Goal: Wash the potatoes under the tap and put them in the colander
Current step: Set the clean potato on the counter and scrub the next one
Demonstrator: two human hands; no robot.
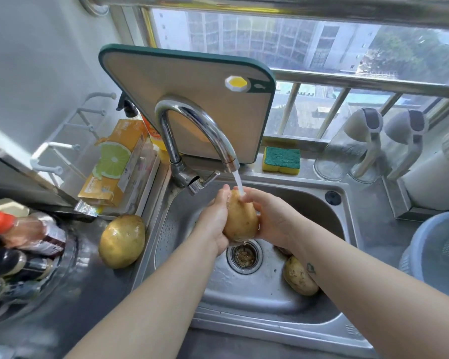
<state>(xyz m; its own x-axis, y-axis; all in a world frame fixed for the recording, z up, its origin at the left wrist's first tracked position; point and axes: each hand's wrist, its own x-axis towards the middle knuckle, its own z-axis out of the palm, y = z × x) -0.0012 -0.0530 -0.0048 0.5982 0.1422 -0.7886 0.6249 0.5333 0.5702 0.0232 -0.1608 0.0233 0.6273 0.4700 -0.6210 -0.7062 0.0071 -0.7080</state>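
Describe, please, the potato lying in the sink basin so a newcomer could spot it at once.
Start at the steel sink. On its floor, right of the drain, lies a potato. Unlike the held potato and the counter potato, it is dirt-speckled.

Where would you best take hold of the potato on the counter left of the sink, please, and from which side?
Grip the counter potato across its wide middle, coming down from above. It lies on the counter, free on top, and the sink rim crowds its right side. The left hand is nearer, though it and the right hand now hold the other potato under the tap.
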